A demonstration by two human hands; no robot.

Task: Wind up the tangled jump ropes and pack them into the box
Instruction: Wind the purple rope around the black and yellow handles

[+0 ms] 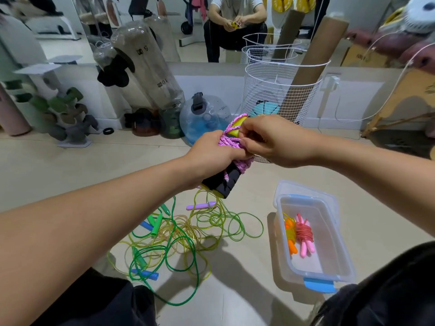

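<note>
My left hand (211,154) grips a jump rope with black-and-yellow handles (222,182), its pink braided cord (227,142) wound around them. My right hand (270,140) pinches that pink cord at the top of the bundle. Below on the floor lies a tangle of green and yellow ropes (179,236) with green and blue handles, plus a loose purple handle (201,205). At the right stands a clear plastic box (329,274) with blue clips; inside lie a wound red rope with pink handles (304,236) and a yellow rope with orange handles (290,234).
A white wire basket (277,90) holding a cardboard tube stands behind my hands. A blue water jug (204,116), large clear bottles and a dumbbell rack (68,114) line the mirrored wall. A wooden stool (404,102) is at the right. A person shows in the mirror.
</note>
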